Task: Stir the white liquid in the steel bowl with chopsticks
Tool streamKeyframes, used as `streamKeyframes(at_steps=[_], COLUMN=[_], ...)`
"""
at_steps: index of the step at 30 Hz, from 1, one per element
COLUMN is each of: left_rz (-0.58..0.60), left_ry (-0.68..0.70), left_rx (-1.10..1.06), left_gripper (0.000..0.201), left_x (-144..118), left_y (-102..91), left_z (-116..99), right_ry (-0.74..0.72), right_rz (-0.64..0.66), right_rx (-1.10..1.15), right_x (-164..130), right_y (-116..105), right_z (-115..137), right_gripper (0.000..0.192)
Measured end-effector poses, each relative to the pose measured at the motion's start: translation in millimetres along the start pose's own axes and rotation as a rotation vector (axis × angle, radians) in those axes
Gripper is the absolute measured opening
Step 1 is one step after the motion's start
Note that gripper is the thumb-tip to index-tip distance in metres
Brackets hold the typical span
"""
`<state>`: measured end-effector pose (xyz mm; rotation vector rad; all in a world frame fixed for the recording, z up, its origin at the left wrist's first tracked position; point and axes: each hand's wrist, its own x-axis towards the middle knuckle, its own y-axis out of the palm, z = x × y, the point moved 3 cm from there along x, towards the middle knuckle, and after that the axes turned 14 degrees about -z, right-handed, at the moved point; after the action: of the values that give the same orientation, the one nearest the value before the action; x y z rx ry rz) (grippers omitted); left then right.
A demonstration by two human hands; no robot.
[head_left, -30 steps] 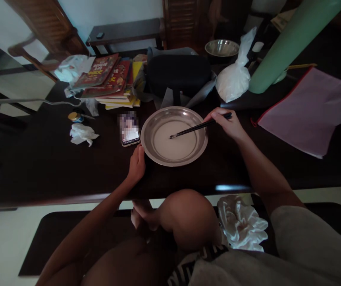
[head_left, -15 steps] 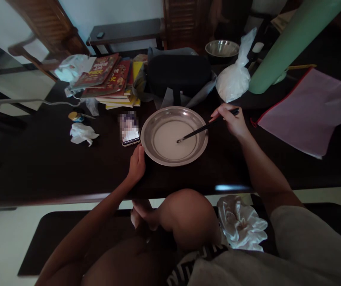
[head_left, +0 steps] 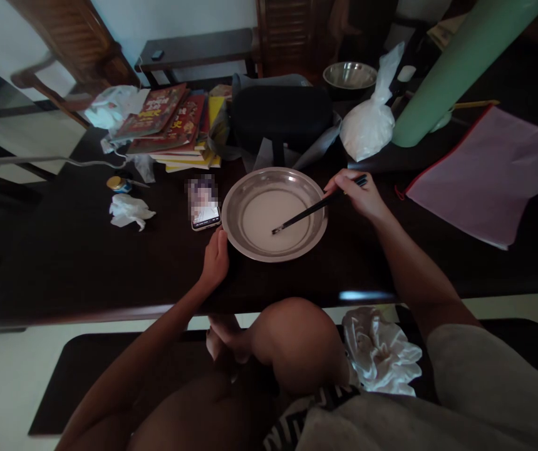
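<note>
A shallow stainless steel basin [head_left: 275, 257] stands on the dark table, holding a pale, milky liquid [head_left: 269, 213]. My left hand [head_left: 215, 255] grips the basin's near left rim, its thumb up against the edge and the other fingers partly hidden. In my right hand [head_left: 359, 196], closed above the right rim, is a pair of dark chopsticks [head_left: 302, 215]. They slant down to the left, and their tips touch the liquid near the middle of the basin. Beside the basin on the left lies a lit phone [head_left: 206, 216].
Behind the basin sit a black case [head_left: 282, 116] and a tied bag of white powder [head_left: 367, 131]. Stacked books [head_left: 165, 125], a small jar [head_left: 119, 185] and a crumpled tissue [head_left: 130, 211] are at left. A green cylinder [head_left: 456, 81] and pink mesh pouch [head_left: 489, 175] are at right.
My right hand has moved slightly left and down, and the chopstick tips have shifted left and toward me in the liquid. My left hand stays at the rim.
</note>
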<state>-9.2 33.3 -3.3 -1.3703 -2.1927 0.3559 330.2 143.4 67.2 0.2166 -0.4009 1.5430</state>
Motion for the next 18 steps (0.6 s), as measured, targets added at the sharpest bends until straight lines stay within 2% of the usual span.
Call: streamKeyframes(at_steps=[3,8,15,18], left_rz=[0.003,0.009,0.015,0.016], left_ry=[0.008,-0.009,0.009,0.014], left_rx=[-0.007,0.000,0.000,-0.006], left_gripper=[0.065,0.067,0.065,0.064], left_x=[0.1,-0.1,0.7,0.8], left_y=[0.1,0.0,0.4,0.6], left_z=[0.6,-0.2,-3.1,-4.2], right_ry=[-0.013,-0.020,-0.014,-0.027], right_rz=[0.029,-0.100,0.028,-0.038], right_rx=[-0.052,-0.034,-0.059,-0.051], right_x=[-0.9,3.2,-2.3,0.8], right_y=[2.7,-6.5,4.6,-1.0], right_z=[2.8,-1.0,0.7,1.0], right_gripper=[0.046,0.046,0.045,0.043])
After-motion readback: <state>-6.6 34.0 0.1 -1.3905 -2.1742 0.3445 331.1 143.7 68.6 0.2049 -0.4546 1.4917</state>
